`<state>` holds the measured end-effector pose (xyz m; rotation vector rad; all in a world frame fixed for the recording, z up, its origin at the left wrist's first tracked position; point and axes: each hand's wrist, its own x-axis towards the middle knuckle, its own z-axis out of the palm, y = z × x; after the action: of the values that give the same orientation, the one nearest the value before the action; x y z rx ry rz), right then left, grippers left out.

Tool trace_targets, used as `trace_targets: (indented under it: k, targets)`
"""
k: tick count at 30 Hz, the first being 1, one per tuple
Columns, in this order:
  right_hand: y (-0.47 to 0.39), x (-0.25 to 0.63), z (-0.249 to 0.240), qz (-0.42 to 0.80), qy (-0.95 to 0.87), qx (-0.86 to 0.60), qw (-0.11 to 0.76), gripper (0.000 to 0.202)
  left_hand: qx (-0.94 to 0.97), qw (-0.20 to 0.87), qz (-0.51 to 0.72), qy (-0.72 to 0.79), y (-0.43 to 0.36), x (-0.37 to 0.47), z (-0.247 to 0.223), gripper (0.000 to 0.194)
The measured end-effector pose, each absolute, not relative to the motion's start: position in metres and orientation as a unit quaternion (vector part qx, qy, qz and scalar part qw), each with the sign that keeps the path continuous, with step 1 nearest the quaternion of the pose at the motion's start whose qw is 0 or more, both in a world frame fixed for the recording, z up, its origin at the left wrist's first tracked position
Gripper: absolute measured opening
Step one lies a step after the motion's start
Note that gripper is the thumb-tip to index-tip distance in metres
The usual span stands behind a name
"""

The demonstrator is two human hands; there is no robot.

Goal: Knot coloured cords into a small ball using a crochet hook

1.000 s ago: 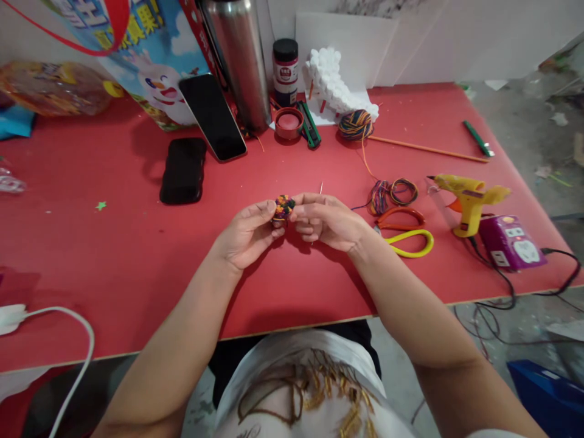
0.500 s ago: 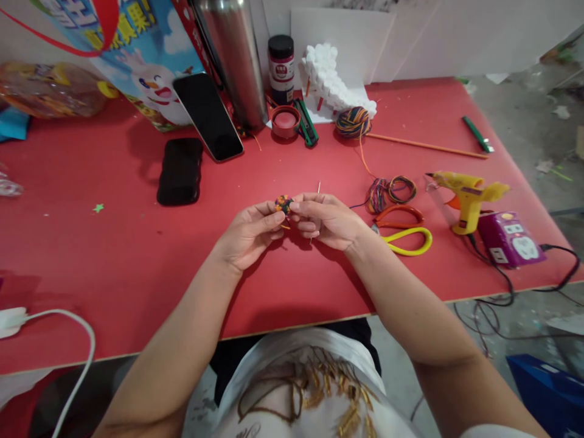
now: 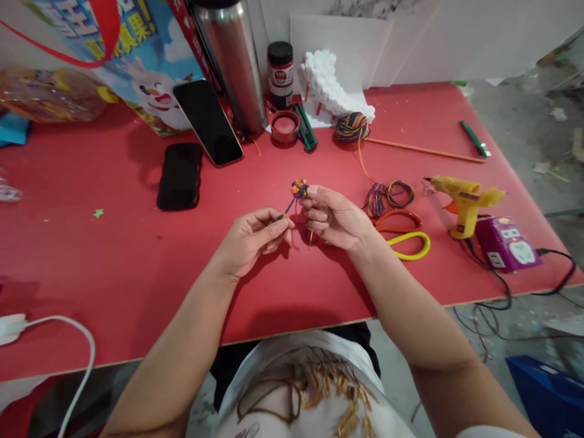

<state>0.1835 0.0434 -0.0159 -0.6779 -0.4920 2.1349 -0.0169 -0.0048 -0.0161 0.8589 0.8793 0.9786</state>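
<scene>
My right hand (image 3: pixel 336 218) is closed, pinching a small multicoloured crocheted piece (image 3: pixel 299 188) in orange, yellow and dark blue. A thin metal crochet hook (image 3: pixel 311 239) pokes out below the same hand's fingers; its upper part is hidden. From the crocheted piece a short yarn strand (image 3: pixel 289 207) slants down to my left hand (image 3: pixel 258 238), whose thumb and forefinger are pinched on it. Both hands hover over the red table's near half. To their right lie loose bundles of yarn (image 3: pixel 376 199) and scissors with one red and one yellow handle (image 3: pixel 413 245).
Behind are a yarn ball (image 3: pixel 352 128), a green cutter (image 3: pixel 305 129), a jar (image 3: pixel 280 76), a steel flask (image 3: pixel 237 67) and two phones (image 3: pixel 210 125). A yellow glue gun (image 3: pixel 466 204) and a purple power socket box (image 3: pixel 507 243) stand right, with cables over the table edge.
My left hand has let go of the crocheted piece and moved down, now pinching its yarn strand. The right hand has lifted the piece slightly up and to the right.
</scene>
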Motion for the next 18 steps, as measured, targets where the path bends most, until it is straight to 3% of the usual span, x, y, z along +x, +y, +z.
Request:
trace_targets:
  k: [7, 13, 16, 18]
  targets:
    - [0.044, 0.187, -0.009, 0.837, -0.155, -0.281, 0.444, 0.012, 0.521, 0.695, 0.310, 0.386, -0.006, -0.024, -0.010, 0.022]
    - [0.044, 0.190, -0.004, 0.848, -0.138, -0.272, 0.434, 0.008, 0.645, 0.721, 0.101, 0.233, -0.002, -0.033, -0.003, 0.023]
    - [0.043, 0.191, -0.004, 0.846, -0.170, -0.266, 0.429, 0.008, 0.625, 0.711, 0.130, 0.295, -0.003, -0.030, -0.006, 0.032]
    - [0.041, 0.190, -0.004, 0.833, -0.212, -0.272, 0.432, 0.013, 0.582, 0.670, 0.253, 0.385, -0.003, -0.026, -0.010, 0.037]
